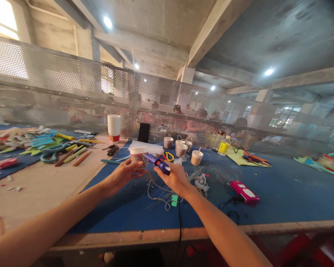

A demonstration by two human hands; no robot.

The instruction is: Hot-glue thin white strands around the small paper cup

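Observation:
My left hand [125,173] is wrapped round a paper cup [137,154] with a white rim, held up over the blue mat [267,200]. My right hand [174,178] grips a blue and purple glue gun [157,162] whose nozzle touches the cup's side. The gun's black cord [179,218] drops over the table's front edge. Under my hands lie thin wires and a small green piece [174,200].
Several small paper cups [180,147] stand beyond my hands, with a white cup stack [114,127] and a black phone [143,132]. A pink glue gun [245,191] lies right. Scissors [51,152], sticks and coloured foam lie left. A perforated metal screen [72,92] backs the table; people sit behind it.

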